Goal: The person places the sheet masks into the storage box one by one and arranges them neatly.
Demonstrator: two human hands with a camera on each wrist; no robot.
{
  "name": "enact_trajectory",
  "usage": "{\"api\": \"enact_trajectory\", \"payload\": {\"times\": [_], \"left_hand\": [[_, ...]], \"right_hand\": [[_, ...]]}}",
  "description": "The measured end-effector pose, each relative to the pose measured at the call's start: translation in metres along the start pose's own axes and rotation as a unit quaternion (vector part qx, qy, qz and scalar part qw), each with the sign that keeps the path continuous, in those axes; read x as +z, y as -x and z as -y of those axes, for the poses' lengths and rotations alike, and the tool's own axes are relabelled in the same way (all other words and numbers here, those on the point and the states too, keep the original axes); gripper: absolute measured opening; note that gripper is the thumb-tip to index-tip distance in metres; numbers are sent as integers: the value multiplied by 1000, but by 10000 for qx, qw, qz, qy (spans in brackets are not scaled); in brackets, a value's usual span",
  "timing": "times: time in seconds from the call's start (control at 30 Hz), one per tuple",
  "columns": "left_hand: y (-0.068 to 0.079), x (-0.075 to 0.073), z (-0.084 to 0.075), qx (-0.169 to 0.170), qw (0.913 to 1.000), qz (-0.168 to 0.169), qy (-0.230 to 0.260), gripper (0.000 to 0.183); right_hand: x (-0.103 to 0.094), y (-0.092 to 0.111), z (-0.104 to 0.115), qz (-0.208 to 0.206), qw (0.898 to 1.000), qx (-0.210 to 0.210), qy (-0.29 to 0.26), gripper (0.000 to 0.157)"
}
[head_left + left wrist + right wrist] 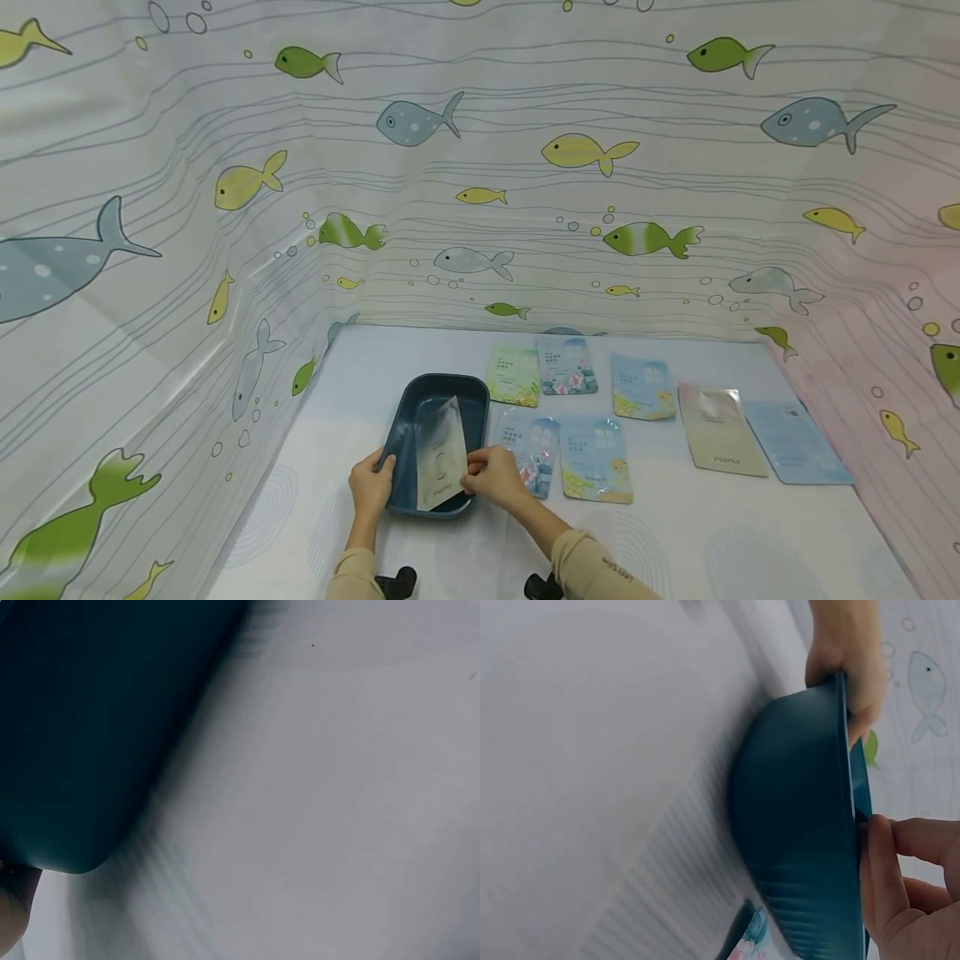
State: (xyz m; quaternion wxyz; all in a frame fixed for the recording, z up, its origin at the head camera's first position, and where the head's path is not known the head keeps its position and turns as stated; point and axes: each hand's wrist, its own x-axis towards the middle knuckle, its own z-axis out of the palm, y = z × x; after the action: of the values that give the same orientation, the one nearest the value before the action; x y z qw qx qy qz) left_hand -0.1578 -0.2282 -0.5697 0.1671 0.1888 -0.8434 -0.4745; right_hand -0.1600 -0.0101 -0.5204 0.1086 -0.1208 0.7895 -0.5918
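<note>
A dark blue plastic basin [395, 467] sits on the table, its side wall [795, 802] filling the middle of the right wrist view. My left hand [371, 483] grips its left rim, thumb over the edge. Inside the basin, a pale beige sachet [441, 462] stands tilted, with lettering upside down near its lower end. At the right rim, my right hand [495, 477] pinches the sachet's right edge between thumb and fingers. The right wrist view shows those fingers [885, 862] bent over the rim, the sachet mostly hidden there.
Right of the basin lie several flat sachets: a green one [513, 377], floral blue ones [567, 367], and yellow-flowered blue ones [597, 460]. Farther right, a beige packet [720, 433] is beside a plain blue one [798, 442]. A fish-printed curtain [525, 192] encloses the table.
</note>
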Motion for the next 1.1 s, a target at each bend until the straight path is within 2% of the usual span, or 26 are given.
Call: {"api": "enact_trajectory", "payload": {"times": [0.17,0.6,0.77,0.87,0.93,1.1], "left_hand": [[0,0,-1,8,10000,-53,-24,27],[1,0,0,-14,10000,-27,35,27],[1,0,1,7,10000,42,43,28],[1,0,1,34,10000,45,34,27],[1,0,1,42,10000,25,22,27],[1,0,0,44,10000,12,6,27]], "right_hand": [[1,0,-1,25,9999,-155,-5,25],[0,1,-2,3,9996,-216,162,29],[-2,4,0,15,9980,-515,366,28],[-1,5,0,11,9981,-463,396,28],[0,4,1,30,9991,-246,354,30],[0,4,-1,57,9995,-244,202,29]]}}
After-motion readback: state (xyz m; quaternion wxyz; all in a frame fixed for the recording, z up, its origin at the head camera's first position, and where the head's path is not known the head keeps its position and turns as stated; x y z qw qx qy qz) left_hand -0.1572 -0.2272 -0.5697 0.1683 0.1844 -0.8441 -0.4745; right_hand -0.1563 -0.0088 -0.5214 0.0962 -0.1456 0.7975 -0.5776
